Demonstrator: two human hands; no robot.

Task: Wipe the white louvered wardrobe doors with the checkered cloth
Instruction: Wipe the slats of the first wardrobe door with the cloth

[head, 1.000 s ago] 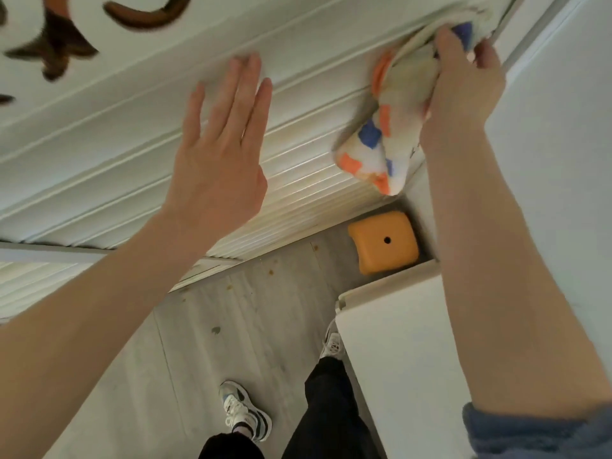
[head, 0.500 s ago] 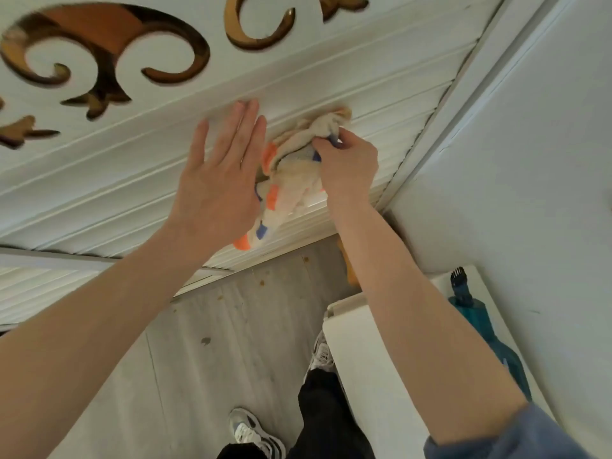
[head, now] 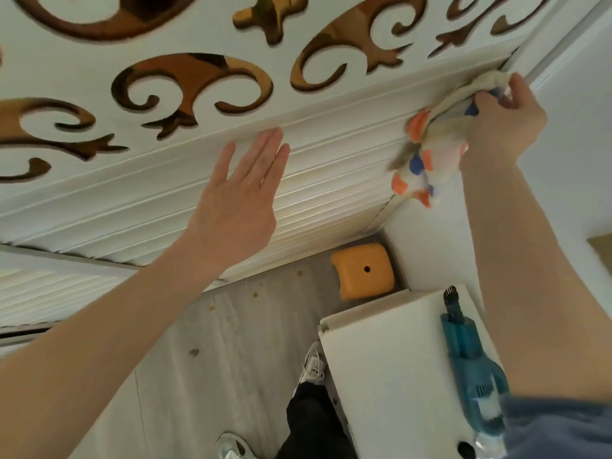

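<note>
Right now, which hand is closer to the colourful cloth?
Right. The right hand grips the checkered cloth at the edge of the louvered door; the left hand lies flat on it, apart, to the cloth's left.

The left hand (head: 231, 207) lay flat against the slats of the louvered wardrobe door (head: 331, 180), just below the cut-out panel (head: 198, 34) that ran across the door's top. To its right, the right hand (head: 503, 127) gripped the cloth (head: 427, 157) against the same slats, at the door's right edge, where it met the side wall (head: 569, 160). A second louvered door (head: 39, 293) stood further left. Down on the floor (head: 231, 342), a stool (head: 362, 271) sat in the corner between door and wall. Nearer the person, a cabinet (head: 381, 376) stood against that wall, with a handheld vacuum (head: 470, 359) lying on its top. One shoe (head: 311, 362) stood just left of the cabinet.
</note>
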